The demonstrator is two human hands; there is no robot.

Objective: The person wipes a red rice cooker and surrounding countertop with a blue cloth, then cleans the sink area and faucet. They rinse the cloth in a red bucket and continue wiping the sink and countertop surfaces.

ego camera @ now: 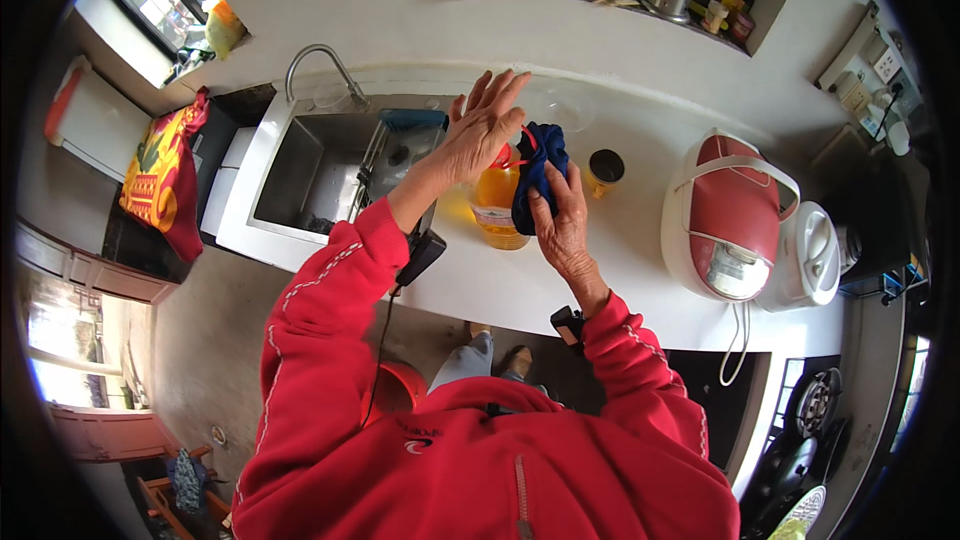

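A plastic bottle of yellow oil [495, 199] with a red cap and handle stands on the white countertop in front of me. In my right hand [564, 221] is a bunched dark blue cloth [541, 165], which overlaps the bottle's right side. My left hand [484, 127] is raised by the bottle's top, fingers stretched apart and nothing in the grasp. It partly hides the cap; whether it touches the bottle I cannot tell. Right of the cloth stands a yellow mug [604, 169] with a dark inside.
A steel sink [307, 172] with a curved faucet [322, 52] lies to the left. Near its right side is a glass lid [401, 157]. On the right stand a red and white rice cooker [731, 217] and a white appliance [810, 259]. A clear plastic lid [562, 109] lies behind the cloth.
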